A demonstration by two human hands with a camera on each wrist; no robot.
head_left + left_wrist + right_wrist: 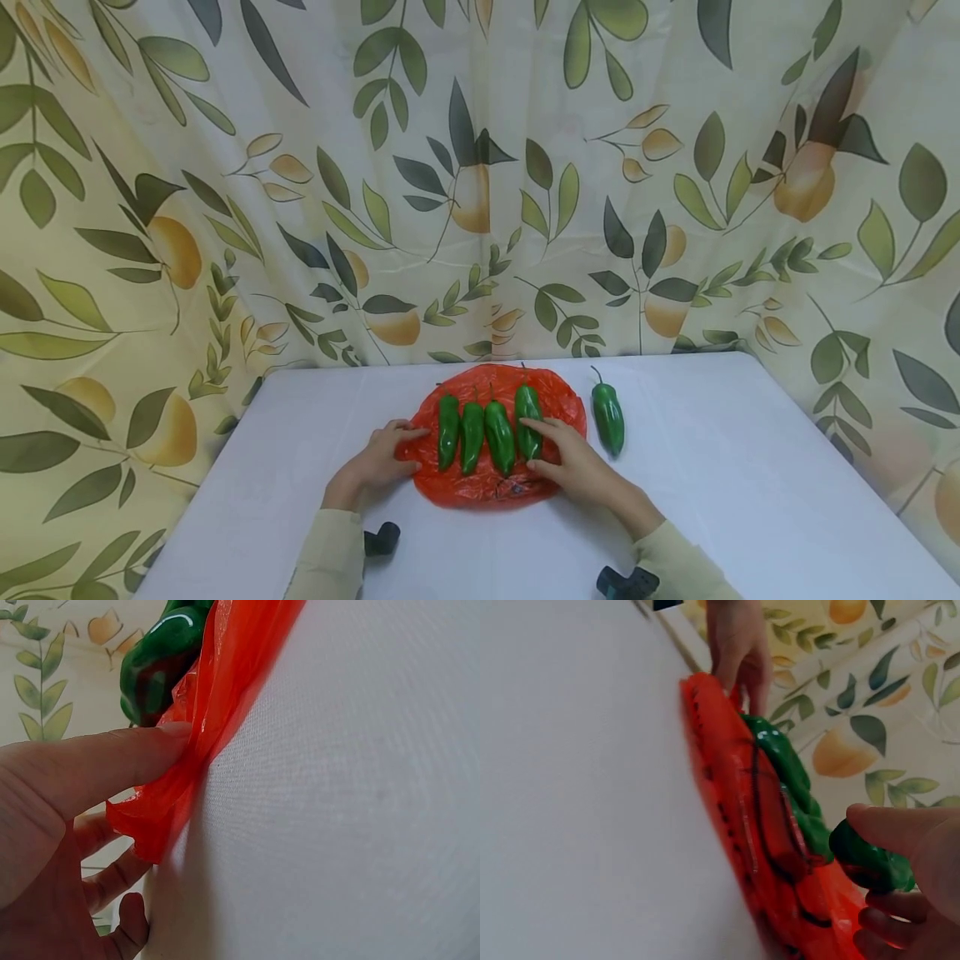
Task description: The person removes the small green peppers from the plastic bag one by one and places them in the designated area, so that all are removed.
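A red plastic bag [465, 492] lies spread on the white table with several green chili peppers side by side on it, stems toward the back. My left hand [384, 457] is at the bag's left edge; in the left wrist view, the thumb [142, 754] presses on the crumpled red film and the fingers lie behind it. The rightmost chili pepper [528, 404] on the bag is held between thumb and fingers of my right hand [577, 462]. The right wrist view shows that chili pepper [862, 859] in the right hand, beside another chili pepper [787, 769].
One more chili pepper [608, 417] lies on the table, right of the bag. The white table [712, 467] ends at a leaf-and-fruit patterned curtain [480, 208] behind. Dark wrist cameras [382, 539] sit near both sleeves.
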